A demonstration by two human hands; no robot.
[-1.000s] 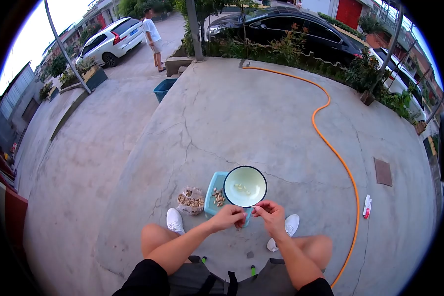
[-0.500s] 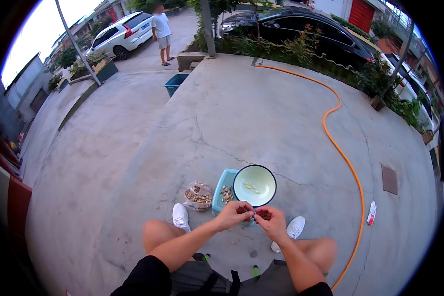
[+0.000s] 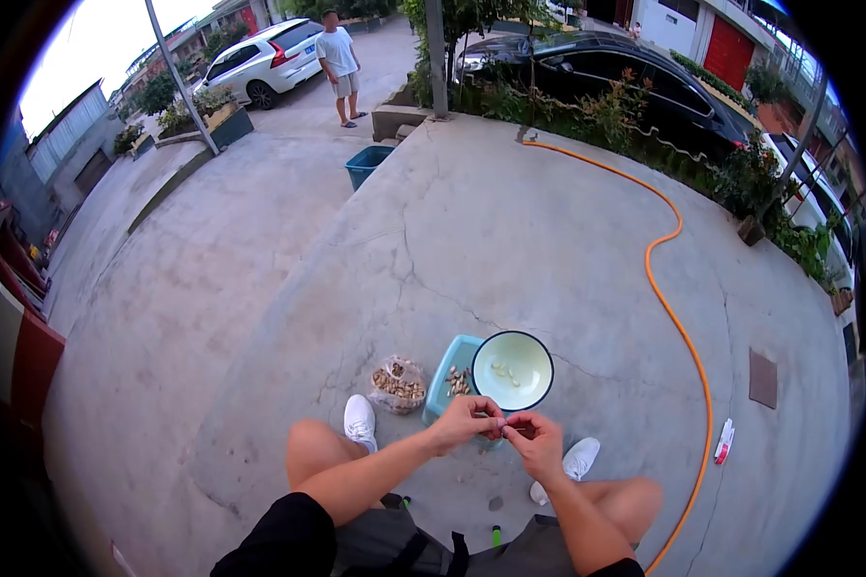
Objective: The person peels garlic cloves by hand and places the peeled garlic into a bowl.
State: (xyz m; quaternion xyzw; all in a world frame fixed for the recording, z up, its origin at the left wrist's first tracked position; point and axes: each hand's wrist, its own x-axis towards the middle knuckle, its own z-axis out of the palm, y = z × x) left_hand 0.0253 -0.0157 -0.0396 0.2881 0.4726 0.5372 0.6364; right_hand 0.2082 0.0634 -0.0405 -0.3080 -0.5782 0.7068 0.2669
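Observation:
My left hand point(image 3: 467, 425) and my right hand point(image 3: 537, 446) meet fingertip to fingertip just in front of an enamel bowl point(image 3: 537, 363). Both are closed in a pinch on a small pinkish garlic clove point(image 3: 505, 427), mostly hidden by the fingers. Inside the dark-rimmed bowl lie several pale peeled cloves point(image 3: 506, 373). The bowl rests on the right part of a light-blue plastic tray point(image 3: 439, 382). Unpeeled cloves point(image 3: 458, 382) sit in the tray's left part. Left of it stands a clear plastic bag point(image 3: 397, 385) full of brownish unpeeled cloves.
White shoes point(image 3: 360, 421) flank the tray on cracked concrete. An orange hose point(image 3: 688, 337) curves along the right, near a red-and-white packet point(image 3: 725, 442). Farther off are a blue-green bin point(image 3: 366, 165), a standing person point(image 3: 339, 67), a white car point(image 3: 260, 62) and a black car point(image 3: 616, 82).
The view has shifted slightly, so the scene sits lower and farther right. My hands stay pinched together, with small finger movements. The standing person's arm position differs slightly.

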